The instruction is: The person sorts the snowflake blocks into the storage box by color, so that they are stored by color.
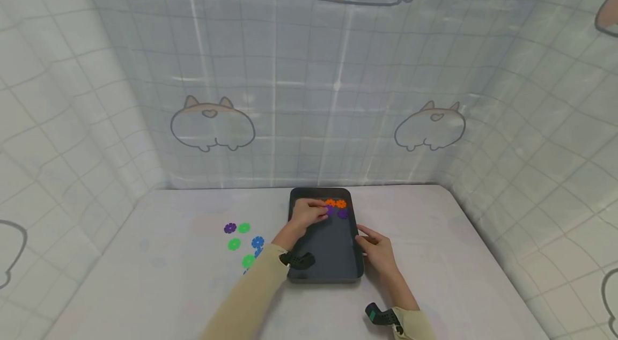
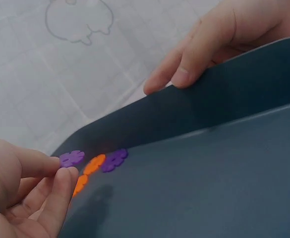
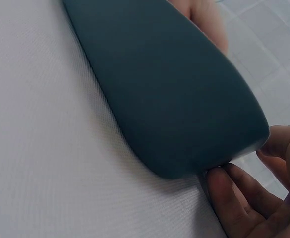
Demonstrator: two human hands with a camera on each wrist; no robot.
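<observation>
My left hand [image 1: 308, 212] pinches a purple flower-shaped disc [image 2: 72, 158] between thumb and fingertips, over the far part of a dark rectangular tray [image 1: 330, 254]. Beneath and beside it, orange flower discs [image 1: 340, 204] lie along the tray's far end. Another purple disc [image 1: 343, 214] sits near the right wall. My right hand [image 1: 381, 254] is outside the tray's right side, its fingertips touching the rim and outer wall. In the right wrist view the tray's outer wall [image 3: 169, 94] fills the middle, and the right fingers [image 3: 221, 191] lie against it.
Left of the tray, green discs [image 1: 234, 244], blue discs [image 1: 258, 242] and a dark purple disc [image 1: 230, 228] are scattered on the white tabletop [image 1: 169, 270]. My left sleeve partly covers some of them. A grid-patterned curtain [image 1: 309, 131] surrounds the table.
</observation>
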